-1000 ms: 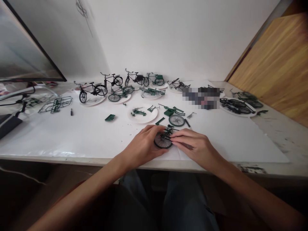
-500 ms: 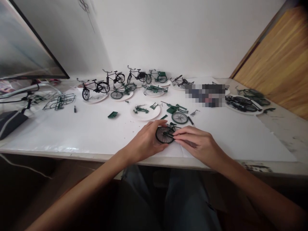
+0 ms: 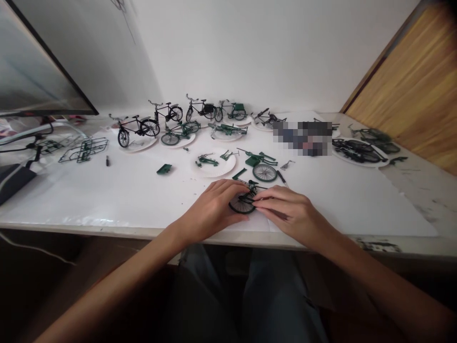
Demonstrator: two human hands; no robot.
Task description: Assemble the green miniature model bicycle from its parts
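We have the small dark bike (image 3: 246,200) at the front of the table (image 3: 135,200), near its edge, with both hands on it. Our left hand (image 3: 210,208) is curled around its wheel (image 3: 238,206), fingers above and thumb below. Our right hand (image 3: 287,206) has its fingertips pinched together on the bike's low side, by the wheel; whether they also grip a loose bit, we cannot tell.

The spokes and tubes look thin, so a hard squeeze from the left or a sideways twist from the right could bend or snap one. If the right pinch slipped, the bike could swing about its wheel — and a tiny bit, if there is one, could drop over the near edge. Just beyond our fingers lie a green bar (image 3: 239,174), a green wheel (image 3: 264,173) and a dark rod (image 3: 281,178) — a careless knuckle would scatter them.
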